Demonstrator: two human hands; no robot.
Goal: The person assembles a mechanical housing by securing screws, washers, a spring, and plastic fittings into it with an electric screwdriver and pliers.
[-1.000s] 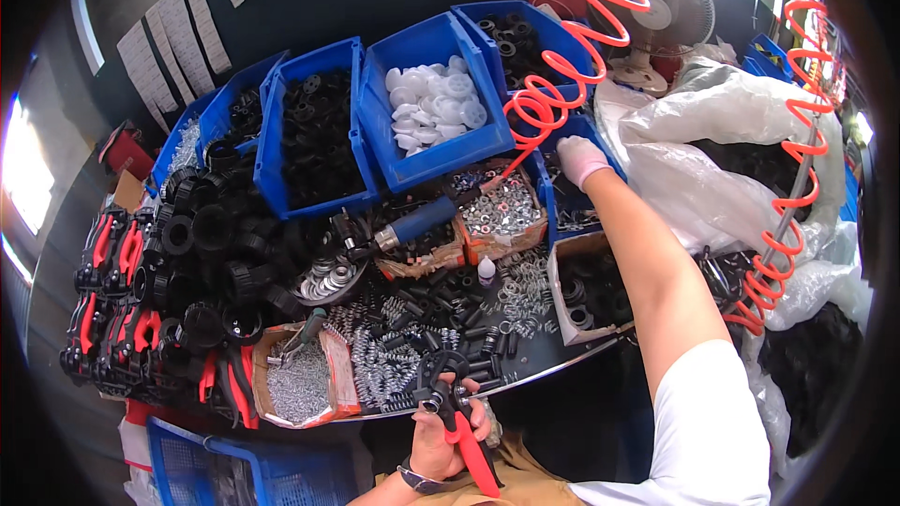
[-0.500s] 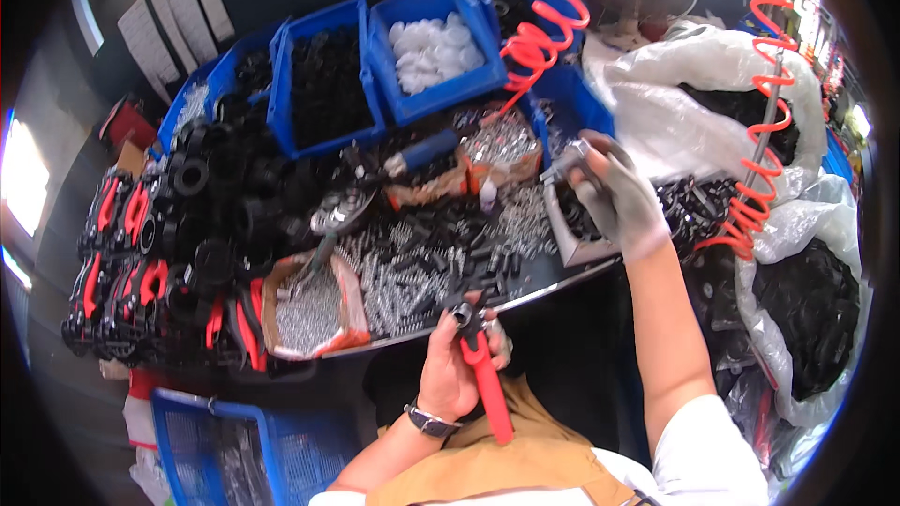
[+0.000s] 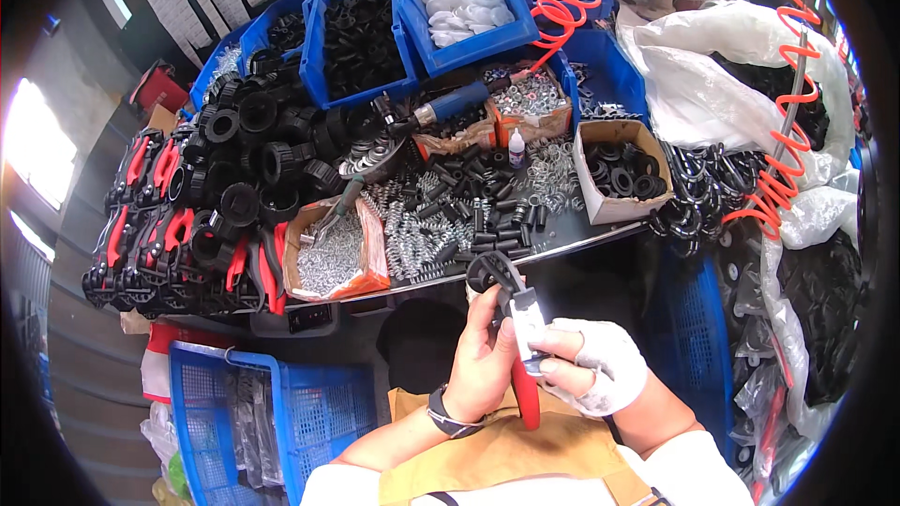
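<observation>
**Silvery metal piece (image 3: 527, 317) lies along the red-handled tool (image 3: 527, 403), between two closed grips**

Nearest, at 6 o'clock, the tan apron (image 3: 525, 457) sits behind the tool's lower end. Just beyond, the left hand (image 3: 480, 370) is closed around the tool, whose long axis runs roughly from 11 to 5 o'clock: black head away from the body, red handle toward it.

The gloved right hand (image 3: 605, 373) has a narrow grip, bare fingertips pinching the lower end of the metal piece. The piece lies at 10 o'clock from the right palm and between 1 and 2 from the left. Its long axis nearly matches the tool's, and it overlaps the tool from this view; whether it is seated or only held over it I cannot tell. The right hand is nearer to it, being in contact; the left thumb is just beside.

Farther, on the table (image 3: 574, 230), a box of small silvery parts (image 3: 373, 245) stands at 10 o'clock, loose black tubes (image 3: 487, 208) lie between 11 and 12, and a box of black rings (image 3: 628, 210) stands at 1. Farthest, near 12, is the blue bin of white discs (image 3: 487, 52).
</observation>
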